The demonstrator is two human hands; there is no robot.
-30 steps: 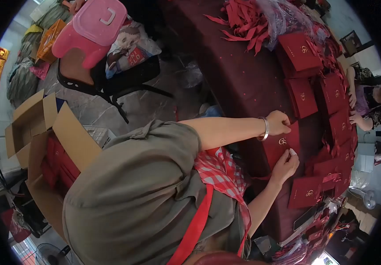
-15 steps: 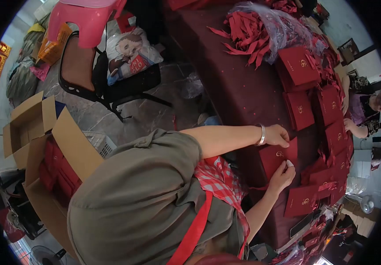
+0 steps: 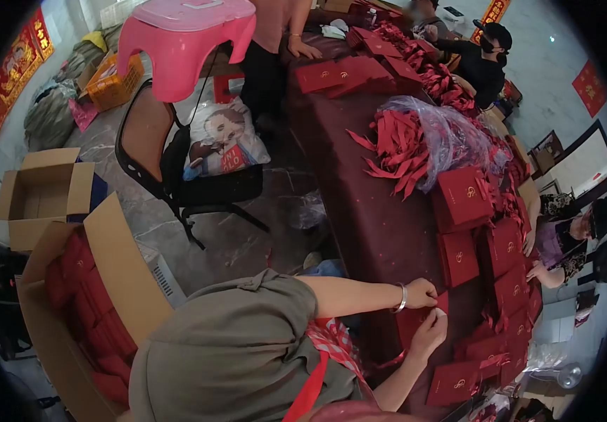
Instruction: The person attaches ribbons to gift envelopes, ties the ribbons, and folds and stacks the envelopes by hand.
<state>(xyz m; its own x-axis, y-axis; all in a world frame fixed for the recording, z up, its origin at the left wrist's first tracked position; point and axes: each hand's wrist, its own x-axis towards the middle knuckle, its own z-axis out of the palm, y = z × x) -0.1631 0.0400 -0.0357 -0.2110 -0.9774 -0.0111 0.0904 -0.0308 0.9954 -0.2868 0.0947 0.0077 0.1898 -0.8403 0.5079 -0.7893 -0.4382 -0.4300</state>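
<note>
A flat red gift bag [image 3: 407, 323] lies on the dark red table cover in front of me, partly hidden by my hands. My left hand [image 3: 418, 294], with a silver bangle at the wrist, is closed with its fingertips pinching at the bag's edge. Close below it, my right hand [image 3: 427, 333] is closed at the same edge, with something white around a fingertip. A thin red ribbon [image 3: 386, 365] trails beside my right forearm. Beyond my hands stand several red bags with gold emblems, one of them a bag [image 3: 458, 259] close by.
Red ribbons [image 3: 398, 148] spill from a clear plastic bag [image 3: 458, 137] on the table. A co-worker [image 3: 553, 239] stands opposite; other people are at the far end. An open carton [image 3: 131, 260] of red items, a chair [image 3: 145, 133] and a pink stool [image 3: 184, 35] are left.
My view has tilted up, so the table's far end and more people show. Both hands have come closer together at the bag's edge.
</note>
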